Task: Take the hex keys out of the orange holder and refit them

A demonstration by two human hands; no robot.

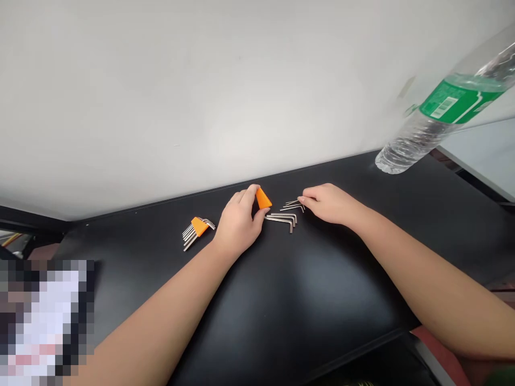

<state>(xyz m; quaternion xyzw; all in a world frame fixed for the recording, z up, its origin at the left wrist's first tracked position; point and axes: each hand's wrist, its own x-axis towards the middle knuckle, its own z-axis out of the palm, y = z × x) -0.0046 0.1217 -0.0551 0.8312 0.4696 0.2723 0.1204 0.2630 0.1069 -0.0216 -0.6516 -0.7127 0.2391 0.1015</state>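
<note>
My left hand (240, 221) pinches an orange plastic key holder (263, 199) between thumb and fingers, just above the black table (281, 289). Right of it lie several loose silver hex keys (282, 219) in a small fan. My right hand (328, 203) rests on the table with its fingertips closed on the end of one of the farther loose keys (293, 204). A second set of hex keys (196, 229), fitted in its own orange holder, lies to the left of my left hand.
A clear plastic water bottle (442, 115) with a green label stands at the back right of the table. A white wall runs along the table's far edge. A blurred patch covers the lower left corner.
</note>
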